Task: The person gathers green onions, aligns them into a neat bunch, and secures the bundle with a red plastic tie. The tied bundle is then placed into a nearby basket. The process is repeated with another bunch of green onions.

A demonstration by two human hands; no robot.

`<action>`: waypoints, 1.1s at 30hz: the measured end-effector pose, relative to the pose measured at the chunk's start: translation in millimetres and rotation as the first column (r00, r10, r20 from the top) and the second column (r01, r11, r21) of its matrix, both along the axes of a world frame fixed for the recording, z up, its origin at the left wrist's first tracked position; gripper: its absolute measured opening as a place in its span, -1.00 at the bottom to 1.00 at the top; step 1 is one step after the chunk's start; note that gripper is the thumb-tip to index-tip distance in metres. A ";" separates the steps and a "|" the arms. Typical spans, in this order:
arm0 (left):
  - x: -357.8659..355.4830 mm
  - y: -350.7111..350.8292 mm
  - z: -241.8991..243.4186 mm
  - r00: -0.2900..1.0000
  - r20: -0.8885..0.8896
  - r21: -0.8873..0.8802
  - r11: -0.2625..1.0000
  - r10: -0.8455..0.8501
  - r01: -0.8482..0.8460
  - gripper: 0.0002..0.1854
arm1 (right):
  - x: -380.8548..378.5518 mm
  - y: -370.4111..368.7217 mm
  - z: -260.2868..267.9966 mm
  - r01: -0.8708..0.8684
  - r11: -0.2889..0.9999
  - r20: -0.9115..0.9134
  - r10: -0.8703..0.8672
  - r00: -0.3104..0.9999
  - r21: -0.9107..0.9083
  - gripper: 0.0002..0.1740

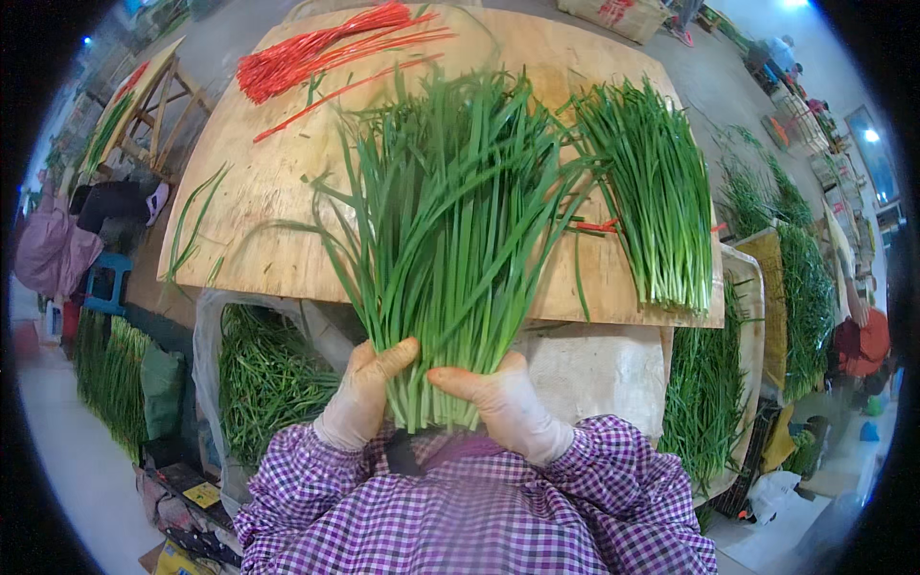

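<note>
Both my hands grip a thick bundle of garlic chives (pixel 460 237) near its pale stem ends. My left hand (pixel 363 392) clasps the bundle's left side, thumb in front; my right hand (pixel 507 406) clasps the right side the same way. The leaves fan away from me over a wooden board (pixel 266 237), and the stem ends hang past its near edge. On the board's right side lies a second bundle of chives (pixel 658 201), with a red tie (pixel 596 226) showing at its left side. My fingers behind the stems are hidden.
Red tie strips (pixel 323 50) lie in a heap at the board's far left. Loose leaves (pixel 194 223) are on its left edge. Below stand a plastic-lined container of greens (pixel 273 381) and, at right, a crate of greens (pixel 704 388). Another person (pixel 862 341) is at far right.
</note>
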State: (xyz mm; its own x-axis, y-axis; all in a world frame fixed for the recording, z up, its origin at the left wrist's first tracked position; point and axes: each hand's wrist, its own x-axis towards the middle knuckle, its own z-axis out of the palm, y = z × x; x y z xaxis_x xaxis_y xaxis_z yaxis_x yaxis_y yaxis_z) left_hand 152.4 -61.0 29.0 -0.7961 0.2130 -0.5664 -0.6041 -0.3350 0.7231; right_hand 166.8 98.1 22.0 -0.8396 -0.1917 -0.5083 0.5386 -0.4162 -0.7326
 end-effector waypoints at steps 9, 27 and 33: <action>1.3 -18.5 -9.3 0.995 0.010 -0.007 0.995 -0.095 0.095 -0.37 | 12.4 20.5 -11.3 -0.009 0.997 0.097 0.016 0.995 -0.078 -0.62; -4.3 26.6 6.0 0.986 -0.141 0.015 0.996 0.093 -0.092 -0.43 | -6.7 9.3 -8.0 0.015 0.954 -0.164 0.035 0.986 0.298 -0.45; 18.5 22.3 9.9 0.943 -0.153 0.136 0.952 0.295 -0.275 -0.59 | 13.3 -3.8 2.1 0.115 0.914 -0.394 0.051 0.918 0.388 -0.40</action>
State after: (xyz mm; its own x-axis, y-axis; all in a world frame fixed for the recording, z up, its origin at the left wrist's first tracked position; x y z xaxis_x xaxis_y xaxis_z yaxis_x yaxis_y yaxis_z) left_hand 170.9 -38.6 38.9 -0.9150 0.0169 -0.4031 -0.3428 -0.5595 0.7547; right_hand 180.1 94.4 24.1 -0.9858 -0.0144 -0.1675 0.1680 -0.0588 -0.9840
